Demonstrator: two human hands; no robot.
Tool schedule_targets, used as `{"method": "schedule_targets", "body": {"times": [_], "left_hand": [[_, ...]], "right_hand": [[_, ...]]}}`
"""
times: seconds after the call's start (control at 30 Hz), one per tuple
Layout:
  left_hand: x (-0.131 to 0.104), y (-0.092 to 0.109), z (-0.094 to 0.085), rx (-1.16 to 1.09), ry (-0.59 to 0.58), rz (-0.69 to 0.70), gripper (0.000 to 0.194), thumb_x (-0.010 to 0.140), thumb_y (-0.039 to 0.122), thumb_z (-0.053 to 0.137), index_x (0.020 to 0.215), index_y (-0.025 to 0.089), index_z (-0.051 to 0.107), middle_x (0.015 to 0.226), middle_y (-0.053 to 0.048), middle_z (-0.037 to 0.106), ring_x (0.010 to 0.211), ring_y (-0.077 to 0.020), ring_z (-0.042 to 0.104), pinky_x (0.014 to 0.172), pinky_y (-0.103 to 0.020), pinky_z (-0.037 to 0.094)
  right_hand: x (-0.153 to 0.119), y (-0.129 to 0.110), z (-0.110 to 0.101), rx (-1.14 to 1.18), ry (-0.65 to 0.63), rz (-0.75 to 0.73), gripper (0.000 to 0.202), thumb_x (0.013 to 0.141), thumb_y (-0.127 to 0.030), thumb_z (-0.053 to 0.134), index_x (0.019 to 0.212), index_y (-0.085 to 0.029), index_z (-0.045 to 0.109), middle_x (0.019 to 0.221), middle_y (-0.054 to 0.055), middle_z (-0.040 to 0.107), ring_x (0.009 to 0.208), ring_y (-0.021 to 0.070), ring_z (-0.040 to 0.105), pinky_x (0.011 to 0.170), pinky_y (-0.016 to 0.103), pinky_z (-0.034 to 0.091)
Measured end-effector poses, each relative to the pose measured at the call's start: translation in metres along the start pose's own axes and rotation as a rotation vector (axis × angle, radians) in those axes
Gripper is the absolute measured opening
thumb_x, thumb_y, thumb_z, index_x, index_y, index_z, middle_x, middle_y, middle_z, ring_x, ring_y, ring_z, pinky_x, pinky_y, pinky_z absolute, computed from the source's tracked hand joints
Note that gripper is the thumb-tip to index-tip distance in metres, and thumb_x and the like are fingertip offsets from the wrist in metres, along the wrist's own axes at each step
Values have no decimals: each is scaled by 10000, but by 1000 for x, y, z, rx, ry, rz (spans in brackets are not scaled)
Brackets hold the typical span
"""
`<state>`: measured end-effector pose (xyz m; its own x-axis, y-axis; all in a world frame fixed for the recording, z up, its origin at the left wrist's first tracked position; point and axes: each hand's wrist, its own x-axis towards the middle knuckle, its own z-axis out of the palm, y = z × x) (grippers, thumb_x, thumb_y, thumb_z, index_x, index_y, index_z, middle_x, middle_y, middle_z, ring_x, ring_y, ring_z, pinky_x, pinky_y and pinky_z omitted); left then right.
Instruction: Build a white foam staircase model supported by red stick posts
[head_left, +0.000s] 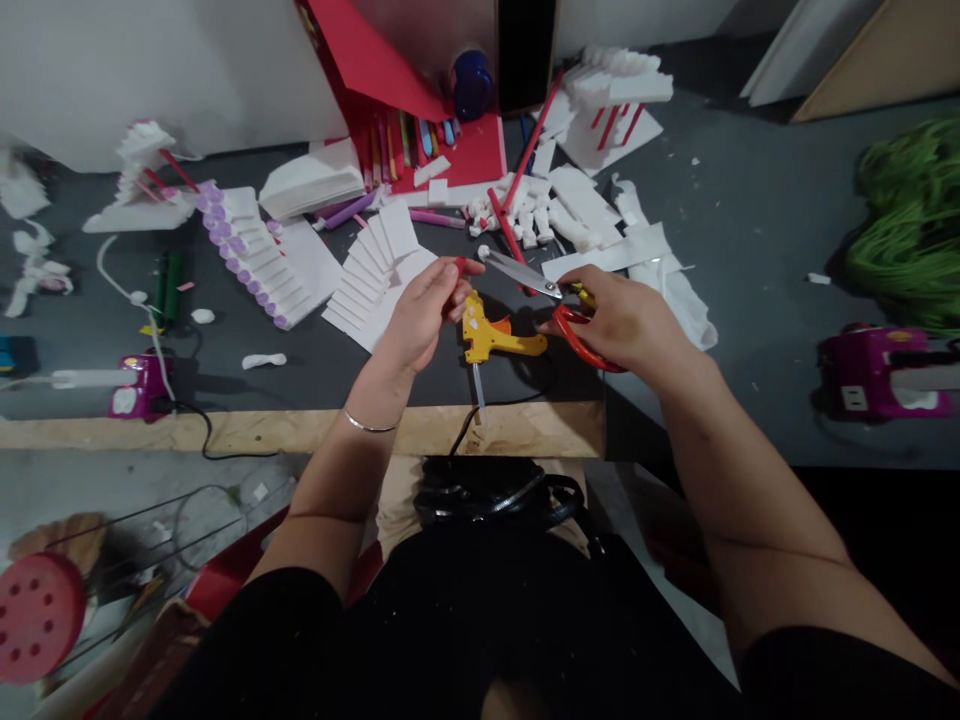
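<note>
My right hand [619,315] grips a pair of scissors [525,270] by its red and yellow handles, the blades pointing left. My left hand [427,305] is pinched around a small red piece [460,263], too small to name surely. The scissor tips are close to the left fingertips. Below and between the hands lies a yellow glue gun [495,335] with a clear glue stick [478,385] poking out of its back. Left of it is a fan-like set of white foam steps [367,270], partly behind my left hand.
Red sticks [504,225] and white foam scraps [585,205] lie beyond the scissors. A staircase with purple trim [247,255] stands left, another foam model [619,95] at back right. Markers [405,140] rest on red card. Purple power blocks [142,385] and green string [911,220] flank the workspace.
</note>
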<state>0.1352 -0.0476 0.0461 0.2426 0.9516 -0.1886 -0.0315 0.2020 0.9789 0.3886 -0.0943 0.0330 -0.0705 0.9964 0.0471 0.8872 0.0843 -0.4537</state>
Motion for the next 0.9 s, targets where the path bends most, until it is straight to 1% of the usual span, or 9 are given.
{"method": "schedule_targets", "body": {"times": [0.1, 0.23, 0.33, 0.43, 0.5, 0.57, 0.63, 0.77, 0.9], "left_hand": [[-2, 0, -2, -46, -7, 11, 290, 1067, 450, 647, 909, 208, 632, 732, 15, 600, 636, -85, 583, 653, -213, 515], [-3, -3, -6, -72, -7, 5, 281, 1036, 458, 698, 926, 208, 633, 819, -13, 720, 774, -121, 716, 787, -254, 586], [-1, -4, -12, -88, 34, -28, 207, 1013, 386, 736, 915, 211, 686, 815, -8, 713, 738, -108, 700, 715, -228, 572], [1, -5, -17, -129, 60, -55, 160, 1012, 317, 732, 894, 209, 730, 764, 1, 667, 641, -81, 632, 632, -214, 540], [2, -5, -17, -155, 69, -46, 144, 1004, 286, 740, 887, 202, 742, 747, 5, 653, 604, -69, 591, 610, -210, 527], [2, -6, -15, -146, 90, -21, 136, 976, 273, 775, 870, 196, 739, 748, 9, 660, 592, -61, 565, 600, -203, 517], [2, -7, -12, -109, 122, 14, 149, 941, 271, 817, 850, 194, 726, 778, 14, 690, 599, -54, 558, 607, -195, 512], [1, -9, -7, -15, 190, 118, 195, 889, 259, 865, 815, 189, 699, 844, 26, 739, 645, -49, 584, 661, -194, 503], [2, -9, -12, 52, 233, 216, 207, 888, 300, 871, 830, 195, 703, 822, 31, 719, 671, -67, 598, 678, -210, 497]], "right_hand": [[3, 13, 0, -44, -27, -67, 481, 823, -502, 777, 1229, -249, 728, 1066, 128, 787, 916, 340, 736, 752, 420, 546], [11, 37, 1, -59, -103, -195, 462, 813, -379, 711, 1259, -260, 729, 1082, 118, 777, 953, 333, 717, 839, 450, 563], [16, 53, 2, -36, -175, -245, 504, 806, -351, 668, 1299, -261, 726, 1099, 106, 764, 999, 323, 712, 886, 459, 573], [17, 55, -7, -25, -231, -270, 490, 837, -363, 654, 1311, -271, 738, 1096, 116, 756, 1025, 344, 710, 917, 503, 569], [18, 44, -18, -51, -221, -289, 431, 877, -372, 649, 1275, -253, 763, 1106, 148, 757, 1059, 376, 701, 968, 560, 550], [21, 22, -27, -55, -144, -298, 375, 923, -388, 635, 1223, -220, 783, 1169, 185, 754, 1109, 392, 686, 1021, 591, 529], [26, -5, -27, 99, -45, -251, 302, 984, -398, 595, 1170, -246, 779, 1133, 146, 775, 1043, 330, 701, 967, 528, 560], [45, -57, -2, 452, -93, -272, 257, 936, -404, 684, 1123, -236, 735, 1008, 68, 779, 891, 237, 711, 808, 401, 577], [65, -81, 25, 671, -163, -280, 331, 876, -446, 756, 1118, -230, 689, 952, 45, 765, 862, 208, 704, 761, 361, 565]]}}
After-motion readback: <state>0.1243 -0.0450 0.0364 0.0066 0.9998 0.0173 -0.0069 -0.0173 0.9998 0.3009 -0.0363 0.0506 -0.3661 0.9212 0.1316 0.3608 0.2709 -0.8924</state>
